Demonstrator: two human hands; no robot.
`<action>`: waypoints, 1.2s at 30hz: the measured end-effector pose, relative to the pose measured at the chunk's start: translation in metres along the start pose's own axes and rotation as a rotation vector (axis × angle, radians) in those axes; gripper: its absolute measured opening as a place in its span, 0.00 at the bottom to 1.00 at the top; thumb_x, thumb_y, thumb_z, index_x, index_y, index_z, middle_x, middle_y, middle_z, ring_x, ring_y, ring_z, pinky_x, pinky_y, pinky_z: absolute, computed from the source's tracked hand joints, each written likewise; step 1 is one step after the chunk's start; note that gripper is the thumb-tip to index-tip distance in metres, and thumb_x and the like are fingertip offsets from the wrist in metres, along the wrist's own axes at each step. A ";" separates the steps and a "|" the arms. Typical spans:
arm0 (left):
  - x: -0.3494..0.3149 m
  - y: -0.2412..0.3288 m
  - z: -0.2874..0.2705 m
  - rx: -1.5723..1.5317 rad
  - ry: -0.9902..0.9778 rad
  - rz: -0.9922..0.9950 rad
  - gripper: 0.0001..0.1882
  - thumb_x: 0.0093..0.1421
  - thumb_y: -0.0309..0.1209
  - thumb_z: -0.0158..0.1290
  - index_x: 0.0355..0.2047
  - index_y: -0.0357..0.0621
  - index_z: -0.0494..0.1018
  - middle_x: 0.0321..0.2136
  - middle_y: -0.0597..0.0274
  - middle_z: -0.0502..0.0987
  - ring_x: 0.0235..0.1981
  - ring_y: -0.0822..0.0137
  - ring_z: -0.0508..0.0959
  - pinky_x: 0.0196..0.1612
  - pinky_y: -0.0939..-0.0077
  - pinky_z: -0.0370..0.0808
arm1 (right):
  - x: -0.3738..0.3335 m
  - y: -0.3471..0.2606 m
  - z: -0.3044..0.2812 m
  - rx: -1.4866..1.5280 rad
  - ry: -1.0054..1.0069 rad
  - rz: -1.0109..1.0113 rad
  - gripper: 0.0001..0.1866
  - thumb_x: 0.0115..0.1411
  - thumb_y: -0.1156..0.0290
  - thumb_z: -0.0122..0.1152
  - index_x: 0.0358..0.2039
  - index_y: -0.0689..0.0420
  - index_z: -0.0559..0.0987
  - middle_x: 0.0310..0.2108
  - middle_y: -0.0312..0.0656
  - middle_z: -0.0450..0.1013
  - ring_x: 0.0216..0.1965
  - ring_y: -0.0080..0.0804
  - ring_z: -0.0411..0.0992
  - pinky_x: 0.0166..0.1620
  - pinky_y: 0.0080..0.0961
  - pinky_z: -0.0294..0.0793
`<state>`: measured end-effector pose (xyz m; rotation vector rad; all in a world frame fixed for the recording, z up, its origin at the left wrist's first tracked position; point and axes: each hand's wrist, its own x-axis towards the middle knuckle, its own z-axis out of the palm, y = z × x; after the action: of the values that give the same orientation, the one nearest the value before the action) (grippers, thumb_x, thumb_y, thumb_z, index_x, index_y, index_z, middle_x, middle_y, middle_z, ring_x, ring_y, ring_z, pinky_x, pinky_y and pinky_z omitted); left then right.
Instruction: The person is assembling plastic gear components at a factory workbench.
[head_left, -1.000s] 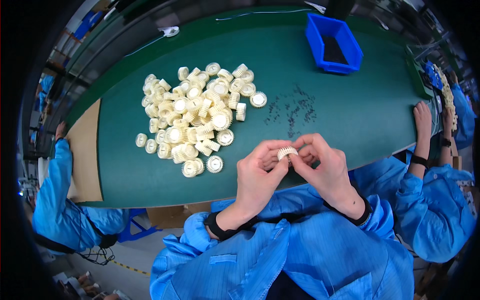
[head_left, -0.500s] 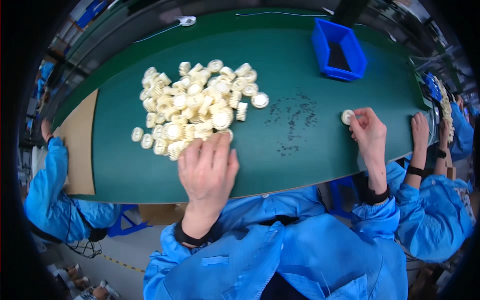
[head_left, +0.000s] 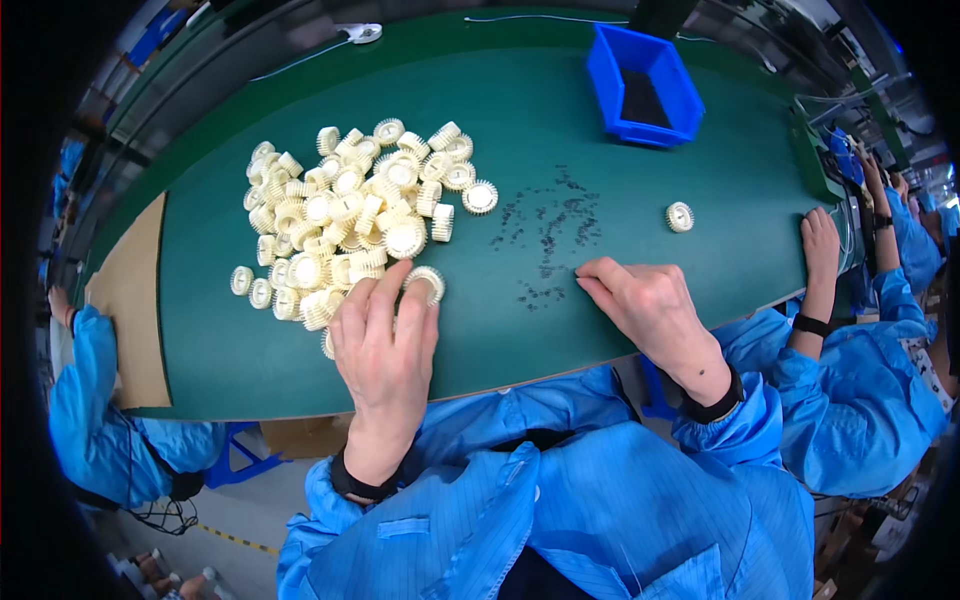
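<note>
blue plastic bin [head_left: 645, 88] at the far side of the green tabletop [head_left: 700, 150], a little right of centre — its inside is dark, and what lies in it cannot be made out. nearer, left of centre, a heap of cream ribbed wheels [head_left: 350, 215] spreads over the tabletop, some flat, some on edge, with a few strays at its left rim. a scatter of tiny dark specks [head_left: 548, 225] lies between the heap and the right side. one lone cream wheel [head_left: 680, 216] lies flat well apart from the heap, out to the right, beyond the right hand.

left hand [head_left: 385, 345] lies palm down at the near edge of the heap, forearm coming up from the lower edge in a blue sleeve with a dark cuff. its fingers [head_left: 372, 295] are spread and slightly bent, laid over the nearest wheels; one wheel [head_left: 427, 283] sits just at the fingertips. whether they have closed on any piece cannot be told — they cover more than they grip.

right hand [head_left: 650, 310] rests on the tabletop beside the specks, back up, its fingers drawn together and curled toward the left with the tips on the green surface; nothing shows in them.

at the right edge another person's hand [head_left: 822, 240] rests on the tabletop rim, blue sleeve behind it. at the left, a cardboard sheet [head_left: 130, 300] lies by another blue sleeve [head_left: 95, 400].
</note>
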<state>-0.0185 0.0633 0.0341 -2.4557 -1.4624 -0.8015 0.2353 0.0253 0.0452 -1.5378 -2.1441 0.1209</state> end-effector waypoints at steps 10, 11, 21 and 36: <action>0.002 0.020 -0.004 -1.158 -0.308 -0.292 0.14 0.50 0.16 0.55 0.39 0.35 0.73 0.42 0.56 0.71 0.43 0.67 0.75 0.44 0.76 0.74 | 0.003 -0.005 0.007 -0.333 -0.100 -0.147 0.06 0.46 0.80 0.54 0.26 0.60 0.69 0.12 0.39 0.63 0.17 0.31 0.69 0.21 0.28 0.69; 0.000 0.022 -0.001 -1.155 -0.303 -0.296 0.14 0.50 0.16 0.55 0.39 0.35 0.73 0.42 0.56 0.71 0.43 0.67 0.75 0.44 0.76 0.74 | 0.002 -0.004 0.009 -0.336 -0.049 -0.139 0.06 0.46 0.81 0.55 0.26 0.60 0.69 0.12 0.39 0.63 0.16 0.31 0.69 0.20 0.27 0.68; -0.002 0.034 0.005 -1.379 -0.476 -0.363 0.15 0.50 0.15 0.56 0.41 0.31 0.72 0.42 0.57 0.70 0.44 0.68 0.75 0.47 0.77 0.74 | -0.005 -0.043 0.009 0.627 -0.107 0.373 0.05 0.58 0.76 0.58 0.35 0.59 0.73 0.12 0.35 0.68 0.14 0.21 0.70 0.17 0.18 0.64; -0.009 0.037 0.014 -1.526 -0.390 -0.427 0.19 0.53 0.20 0.58 0.46 0.34 0.70 0.43 0.56 0.71 0.43 0.66 0.77 0.45 0.76 0.77 | -0.006 -0.047 0.013 0.779 -0.207 0.499 0.04 0.61 0.74 0.55 0.36 0.59 0.73 0.12 0.34 0.69 0.13 0.16 0.67 0.17 0.16 0.61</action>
<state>0.0143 0.0435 0.0223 -3.3937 -1.9144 -2.3055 0.1903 0.0051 0.0486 -1.5432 -1.4872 1.1706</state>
